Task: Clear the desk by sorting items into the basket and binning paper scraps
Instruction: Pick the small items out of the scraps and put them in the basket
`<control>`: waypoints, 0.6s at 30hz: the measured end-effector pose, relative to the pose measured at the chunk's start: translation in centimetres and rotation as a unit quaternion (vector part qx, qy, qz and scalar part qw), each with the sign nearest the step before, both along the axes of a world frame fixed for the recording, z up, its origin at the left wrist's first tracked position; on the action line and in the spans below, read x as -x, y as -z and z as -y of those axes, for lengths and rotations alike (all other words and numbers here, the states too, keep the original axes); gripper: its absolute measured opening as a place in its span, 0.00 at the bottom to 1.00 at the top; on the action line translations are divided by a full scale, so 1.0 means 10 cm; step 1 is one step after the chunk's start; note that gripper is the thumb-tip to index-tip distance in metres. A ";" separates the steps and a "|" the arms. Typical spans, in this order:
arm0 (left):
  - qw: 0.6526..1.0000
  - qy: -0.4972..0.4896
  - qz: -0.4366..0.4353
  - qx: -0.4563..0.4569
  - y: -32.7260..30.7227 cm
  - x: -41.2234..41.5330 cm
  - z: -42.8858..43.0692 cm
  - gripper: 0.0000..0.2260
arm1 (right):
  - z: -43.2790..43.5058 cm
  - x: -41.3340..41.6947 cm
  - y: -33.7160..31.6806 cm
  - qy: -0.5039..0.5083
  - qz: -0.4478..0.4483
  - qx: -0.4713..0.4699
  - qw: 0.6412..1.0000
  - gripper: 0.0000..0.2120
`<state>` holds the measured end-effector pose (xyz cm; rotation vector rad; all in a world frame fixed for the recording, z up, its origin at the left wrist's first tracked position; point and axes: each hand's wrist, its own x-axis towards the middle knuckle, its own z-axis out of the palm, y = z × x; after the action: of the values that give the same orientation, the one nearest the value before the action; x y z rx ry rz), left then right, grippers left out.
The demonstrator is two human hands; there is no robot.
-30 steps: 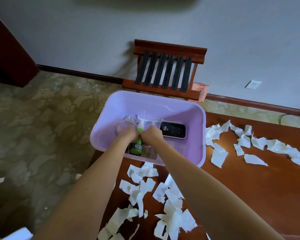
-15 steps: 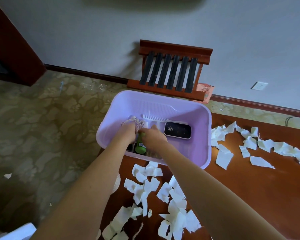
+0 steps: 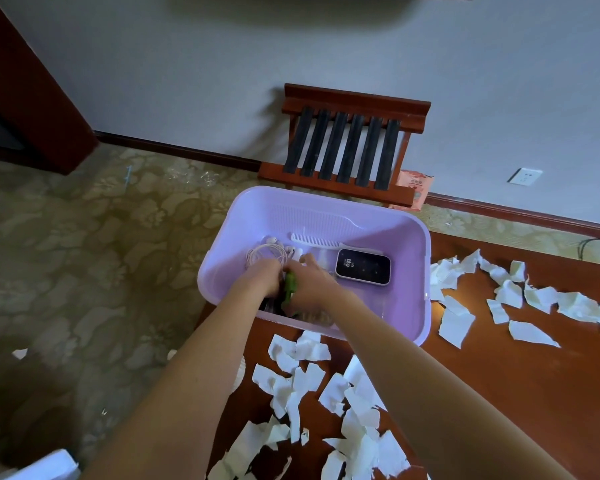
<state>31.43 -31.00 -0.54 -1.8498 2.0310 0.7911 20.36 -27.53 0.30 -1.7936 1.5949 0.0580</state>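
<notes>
Green bottle (image 3: 289, 285): was held low in purple basket (image 3: 312, 216), near-left corner, long axis near-to-far, clasped between left hand (image 3: 262, 279) and right hand (image 3: 314, 287), drawn together; paper scraps (image 3: 359, 393) were strewn on desk (image 3: 499, 393), nearer right arm

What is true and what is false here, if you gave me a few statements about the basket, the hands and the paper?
1. The left hand and right hand both reach into the purple basket. True.
2. The desk is free of paper scraps. False: many white paper scraps lie across it.
3. A white comb lies in the basket. True.
4. The dark screen device sits on the desk outside the basket. False: it lies inside the basket, right of the hands.
5. A green bottle shows between the two hands. True.
</notes>
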 end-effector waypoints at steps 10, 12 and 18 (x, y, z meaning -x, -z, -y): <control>0.996 0.071 0.035 -0.041 0.01 0.02 0.02 0.14 | 0.00 0.02 0.02 0.008 -0.002 0.013 1.000 0.34; 0.995 0.083 0.025 -0.046 0.00 0.00 0.02 0.19 | 0.05 0.00 0.12 0.012 0.001 0.002 1.000 0.33; 0.990 0.119 0.048 -0.053 -0.01 0.01 0.00 0.22 | 0.02 0.05 0.05 0.049 0.041 -0.001 0.998 0.35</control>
<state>31.31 -31.04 -0.47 -1.5224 2.0562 0.7146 19.83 -27.69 -0.23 -1.6920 1.6214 -0.0590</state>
